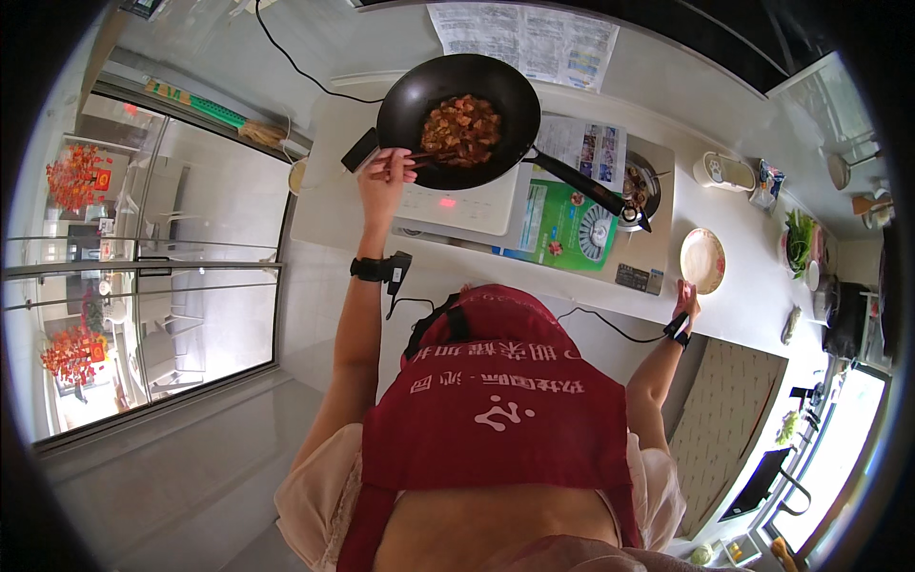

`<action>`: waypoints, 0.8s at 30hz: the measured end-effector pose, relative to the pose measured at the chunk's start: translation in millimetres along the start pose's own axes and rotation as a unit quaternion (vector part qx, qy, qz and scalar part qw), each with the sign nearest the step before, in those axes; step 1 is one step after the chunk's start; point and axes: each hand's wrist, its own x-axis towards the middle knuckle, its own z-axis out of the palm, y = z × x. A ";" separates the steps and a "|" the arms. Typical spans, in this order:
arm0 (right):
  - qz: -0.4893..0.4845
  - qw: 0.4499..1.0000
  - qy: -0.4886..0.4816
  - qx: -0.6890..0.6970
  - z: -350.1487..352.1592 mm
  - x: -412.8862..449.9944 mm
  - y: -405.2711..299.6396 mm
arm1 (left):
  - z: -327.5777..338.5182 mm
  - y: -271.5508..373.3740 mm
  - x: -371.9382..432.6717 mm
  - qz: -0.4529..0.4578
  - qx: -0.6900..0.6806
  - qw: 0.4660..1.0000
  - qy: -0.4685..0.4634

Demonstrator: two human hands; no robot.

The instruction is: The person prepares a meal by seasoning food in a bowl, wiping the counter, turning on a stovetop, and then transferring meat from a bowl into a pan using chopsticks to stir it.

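My left hand (389,170) grips brown chopsticks (423,156) at the near left side of a black wok (404,89). Their tips reach into the browned, sauced pieces of food (463,129) in the wok. The wok sits on a white induction cooker (457,214) with a lit red display, its long black handle (579,182) pointing right. Farther right, my right hand (686,300) holds the near rim of a shallow plate (703,261) with a floral edge. No food shows on this plate. The fingers under its rim are partly hidden.
A gas burner (640,187) lies under the wok handle's end, beside a green printed sheet (572,225). A white container (723,170), a packet (767,186) and leafy greens (799,239) stand along the back right. A black cord (307,79) runs behind the wok.
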 end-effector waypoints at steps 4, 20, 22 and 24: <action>-0.029 0.999 0.039 -0.017 -2.8 -37.2 -13.0 | 2.4 19.9 -2.8 -0.036 0.018 0.999 0.008; 0.087 0.972 -0.189 0.112 183.1 -202.3 -19.8 | 6.7 3.5 19.6 0.021 -0.019 0.999 -0.015; 0.084 0.969 -0.208 0.101 205.3 -213.8 -18.4 | 8.9 -3.8 24.7 0.028 -0.031 0.999 -0.027; 0.083 0.956 -0.267 0.088 218.3 -219.3 -17.0 | 5.1 -3.0 26.5 0.022 -0.011 0.999 -0.025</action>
